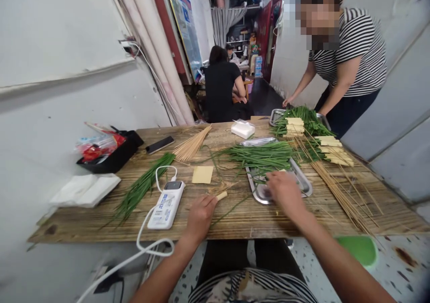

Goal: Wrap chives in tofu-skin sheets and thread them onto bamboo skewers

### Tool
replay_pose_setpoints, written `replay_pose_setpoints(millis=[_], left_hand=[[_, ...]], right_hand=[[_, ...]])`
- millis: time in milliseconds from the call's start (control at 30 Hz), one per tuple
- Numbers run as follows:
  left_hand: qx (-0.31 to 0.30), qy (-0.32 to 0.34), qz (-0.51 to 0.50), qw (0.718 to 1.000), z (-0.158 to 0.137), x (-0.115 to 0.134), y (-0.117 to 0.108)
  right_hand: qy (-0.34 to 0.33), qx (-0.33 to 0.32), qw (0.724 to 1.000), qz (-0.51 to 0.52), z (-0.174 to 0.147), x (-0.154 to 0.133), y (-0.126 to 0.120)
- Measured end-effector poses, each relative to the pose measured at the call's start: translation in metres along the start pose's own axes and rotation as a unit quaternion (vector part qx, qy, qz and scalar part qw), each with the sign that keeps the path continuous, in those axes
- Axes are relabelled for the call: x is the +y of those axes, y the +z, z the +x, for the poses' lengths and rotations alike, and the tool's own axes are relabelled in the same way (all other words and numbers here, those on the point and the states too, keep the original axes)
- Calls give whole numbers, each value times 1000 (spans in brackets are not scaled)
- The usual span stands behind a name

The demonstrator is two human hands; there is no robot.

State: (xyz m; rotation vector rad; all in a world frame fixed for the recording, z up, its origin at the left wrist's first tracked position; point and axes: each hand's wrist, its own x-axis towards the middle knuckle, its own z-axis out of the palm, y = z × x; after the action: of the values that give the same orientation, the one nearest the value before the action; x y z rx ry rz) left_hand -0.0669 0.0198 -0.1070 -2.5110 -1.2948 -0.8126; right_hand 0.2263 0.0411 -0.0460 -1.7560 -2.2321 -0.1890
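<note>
Left hand [202, 214] pinches a pale yellow roll [222, 196] above the counter [235, 226]. Right hand [284, 189], blurred, over metal tray [307, 187] near green stalks [265, 154]; cannot tell its grip.

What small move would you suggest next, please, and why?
Perhaps draw a few green stalks from the metal tray with the right hand: it is at the tray, the stalks lie close by, and the flat yellow sheet bears nothing, while the left hand holds a pale roll.

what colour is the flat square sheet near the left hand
The square sheet is pale yellow, best seen in the head view.
</note>
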Motion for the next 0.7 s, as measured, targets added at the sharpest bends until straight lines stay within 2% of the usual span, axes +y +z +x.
replay_pose_setpoints(millis=[67,133,233,300,433,567,633,700], left_hand=[[-4,-6,-1,1000,0,-1,2],[-2,-7,1,1000,0,-2,4],[-4,-8,11,1000,0,-1,6],[-14,-14,13,1000,1,1,5],[-29,-34,-2,999,6,3,-1],[-38,-55,-21,998,10,5,-5],[-30,-69,-38,996,11,4,-5],[-21,-82,-62,994,11,3,-4]], right_hand=[[61,-24,994,-85,-10,38,-8],[74,-66,988,-122,-16,65,-7],[69,-100,987,-106,-24,82,4],[78,-72,992,-71,-30,84,8],[47,55,997,18,-47,79,-6],[-20,210,974,84,-60,55,-45],[-30,237,963,127,-65,35,-62],[-39,228,955,188,-71,9,-71]])
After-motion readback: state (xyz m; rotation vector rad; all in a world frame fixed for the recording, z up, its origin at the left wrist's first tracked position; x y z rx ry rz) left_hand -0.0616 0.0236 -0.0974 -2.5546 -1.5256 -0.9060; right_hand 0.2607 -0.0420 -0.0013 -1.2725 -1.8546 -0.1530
